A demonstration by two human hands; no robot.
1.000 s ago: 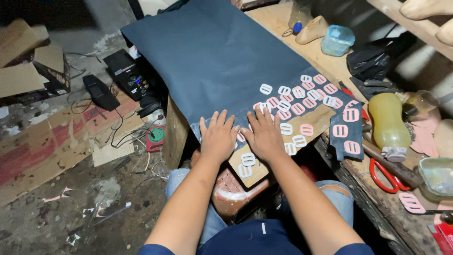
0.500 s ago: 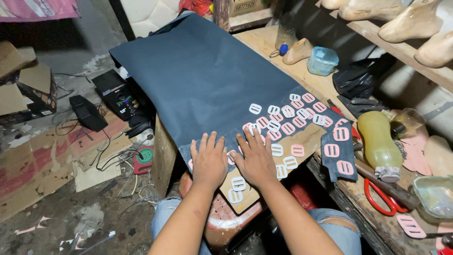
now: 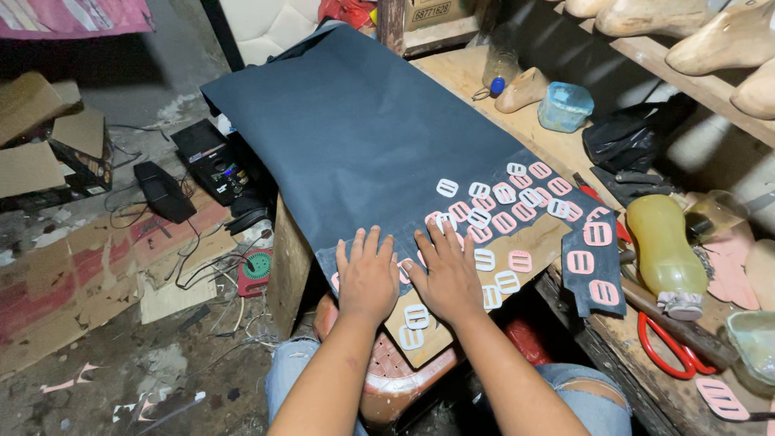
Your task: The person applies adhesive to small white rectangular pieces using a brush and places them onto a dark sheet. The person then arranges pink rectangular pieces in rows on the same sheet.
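A large dark blue sheet (image 3: pixel 363 137) lies spread over a wooden workbench (image 3: pixel 468 77). Both my hands rest flat on its near edge, fingers spread and holding nothing. My left hand (image 3: pixel 367 273) presses the sheet's near left corner. My right hand (image 3: pixel 446 270) lies beside it, partly covering a few small pink and white rectangular pieces. Several more pink and white pieces (image 3: pixel 504 202) are laid in rows on the sheet just right of my hands. A cut dark blue scrap (image 3: pixel 596 266) with pink pieces on it lies further right.
A yellow plastic bottle (image 3: pixel 660 246) lies on its side and red-handled scissors (image 3: pixel 666 343) lie at the bench's right. Wooden shoe lasts (image 3: pixel 710 40) sit on a shelf. A blue tub (image 3: pixel 565 105) stands at the back. Cardboard, cables and black devices (image 3: pixel 202 153) litter the floor left.
The view has shifted and come closer to the bench. My hands stay flat at the sheet's near edge, in much the same place on it.
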